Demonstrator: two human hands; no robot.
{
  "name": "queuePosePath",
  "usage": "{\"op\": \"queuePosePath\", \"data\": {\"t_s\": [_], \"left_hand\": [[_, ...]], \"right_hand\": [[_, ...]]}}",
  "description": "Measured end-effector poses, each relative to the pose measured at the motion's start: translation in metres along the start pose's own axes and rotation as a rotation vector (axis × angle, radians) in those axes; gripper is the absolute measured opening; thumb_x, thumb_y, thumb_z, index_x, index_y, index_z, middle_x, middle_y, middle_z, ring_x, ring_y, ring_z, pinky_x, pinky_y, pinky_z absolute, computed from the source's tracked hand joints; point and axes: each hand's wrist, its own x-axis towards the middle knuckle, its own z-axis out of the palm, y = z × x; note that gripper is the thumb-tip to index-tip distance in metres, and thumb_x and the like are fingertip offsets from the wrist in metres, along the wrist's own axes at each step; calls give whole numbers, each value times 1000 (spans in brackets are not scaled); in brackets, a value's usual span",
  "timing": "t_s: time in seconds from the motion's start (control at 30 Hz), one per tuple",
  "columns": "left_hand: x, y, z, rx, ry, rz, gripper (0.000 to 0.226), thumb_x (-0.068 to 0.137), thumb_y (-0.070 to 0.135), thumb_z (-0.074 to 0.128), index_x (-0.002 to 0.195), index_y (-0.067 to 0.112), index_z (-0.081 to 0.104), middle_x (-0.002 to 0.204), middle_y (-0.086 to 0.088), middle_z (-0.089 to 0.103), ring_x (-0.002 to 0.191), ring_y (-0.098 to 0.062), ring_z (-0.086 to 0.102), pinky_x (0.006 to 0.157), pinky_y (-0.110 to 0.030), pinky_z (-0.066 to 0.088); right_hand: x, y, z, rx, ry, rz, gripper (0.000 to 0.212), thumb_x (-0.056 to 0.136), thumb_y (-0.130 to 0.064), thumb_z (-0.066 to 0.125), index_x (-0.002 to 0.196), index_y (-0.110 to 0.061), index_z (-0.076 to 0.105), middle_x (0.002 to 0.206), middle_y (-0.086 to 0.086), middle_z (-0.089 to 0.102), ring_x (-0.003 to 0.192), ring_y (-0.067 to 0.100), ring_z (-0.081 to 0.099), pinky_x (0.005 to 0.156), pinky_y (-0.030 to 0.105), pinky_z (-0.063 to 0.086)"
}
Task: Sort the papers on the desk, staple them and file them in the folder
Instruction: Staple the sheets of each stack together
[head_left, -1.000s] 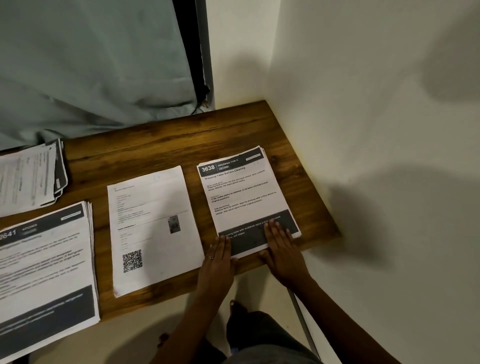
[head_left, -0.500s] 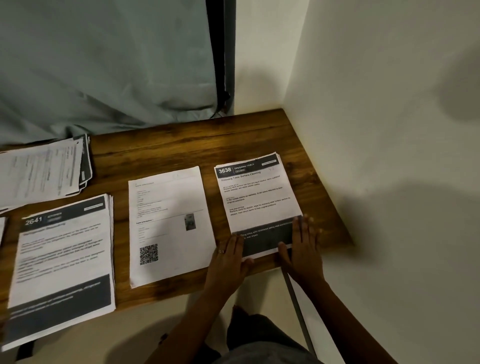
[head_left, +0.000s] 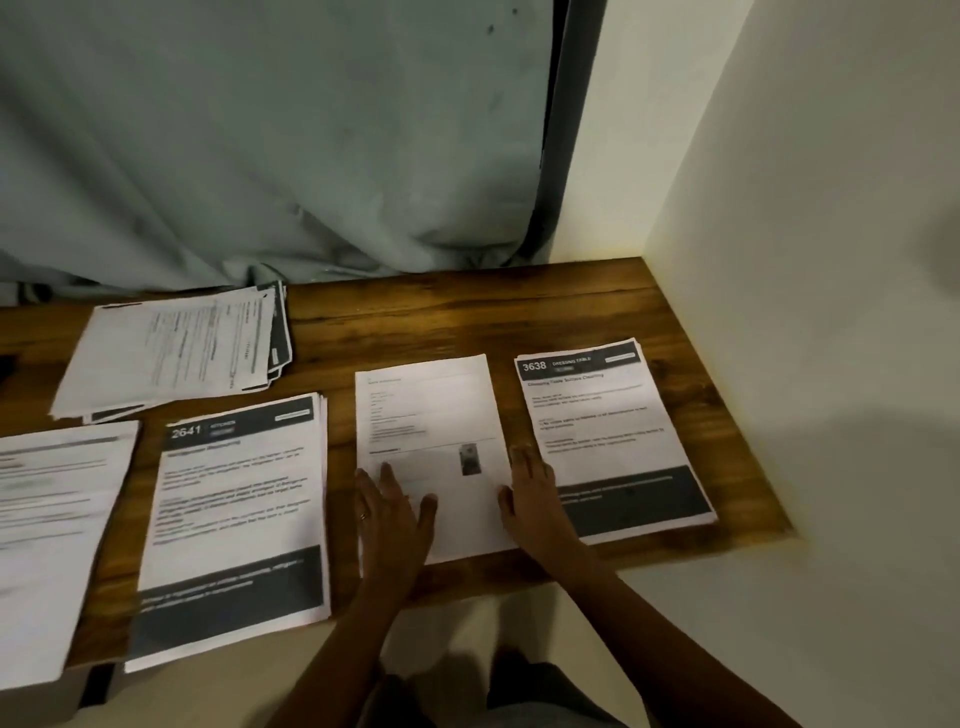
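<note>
The person stands at a wooden desk (head_left: 441, 317) with both hands flat on a white sheet (head_left: 431, 415) that lies straight ahead of them, near the front edge. The left hand (head_left: 392, 512) rests on the sheet's lower left part, fingers straight and spread, holding nothing; a ring (head_left: 363, 516) shows on one finger. The right hand (head_left: 535, 499) lies along the sheet's right edge, fingers straight and together, also gripping nothing. I cannot tell whether it also touches the neighbouring stack.

That stack, headed 3638 (head_left: 608, 415), lies at 3 o'clock from the white sheet, just beside it and near the desk's right end. At 9 o'clock from the sheet sits another stack headed 2641 (head_left: 239, 499), its lower end hanging over the front edge. Farther out at 9 o'clock lies a blurred pile (head_left: 52, 519). At 10 o'clock, toward the back, is a loose, fanned pile of papers (head_left: 171, 353). A grey-green curtain (head_left: 260, 156) hangs at 12 o'clock, and a pale wall (head_left: 805, 260) closes the desk at 3 o'clock.
</note>
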Motion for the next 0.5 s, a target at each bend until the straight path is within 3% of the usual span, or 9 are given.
{"op": "queuePosePath", "data": {"t_s": [0.07,0.13,0.17,0.23,0.3,0.5], "left_hand": [[6,-13,-7,11,-27,8,82,94,48,47,151,10,3,158,-20,-2,144,-41,5,115,-49,18],[11,-18,-9,-2,-51,12,82,94,48,48,151,10,3,158,-19,0,145,-39,6,115,-49,17],[13,-18,-11,-21,-60,3,81,94,47,49,151,9,5,158,-18,2,144,-39,8,115,-49,18],[17,-15,-14,-59,-67,-16,80,93,45,52,150,9,10,156,-18,9,143,-39,12,114,-49,20],[20,-11,-15,-95,-69,-18,78,91,44,55,148,9,14,154,-18,15,140,-39,17,113,-50,22],[23,-6,-14,-144,-105,22,76,90,43,58,145,10,18,150,-14,23,137,-35,25,111,-46,28]], "right_hand": [[4,-16,6,-105,5,83,62,95,-42,48,144,-9,30,145,13,40,133,28,40,112,37,29],[5,-26,8,-194,46,115,67,77,-43,73,128,-4,54,121,17,61,110,31,61,96,40,47],[5,-29,10,-205,71,135,66,75,-41,75,126,-2,56,118,19,62,107,33,62,94,41,48],[4,-31,13,-191,12,161,61,93,-36,53,141,-2,35,140,21,44,129,35,44,110,42,32],[5,-31,16,-165,-35,196,59,100,-32,39,148,-3,20,150,19,29,138,35,29,115,41,20],[5,-31,17,-25,-4,325,56,99,-26,40,147,-6,18,148,14,29,135,29,31,112,37,27]]}}
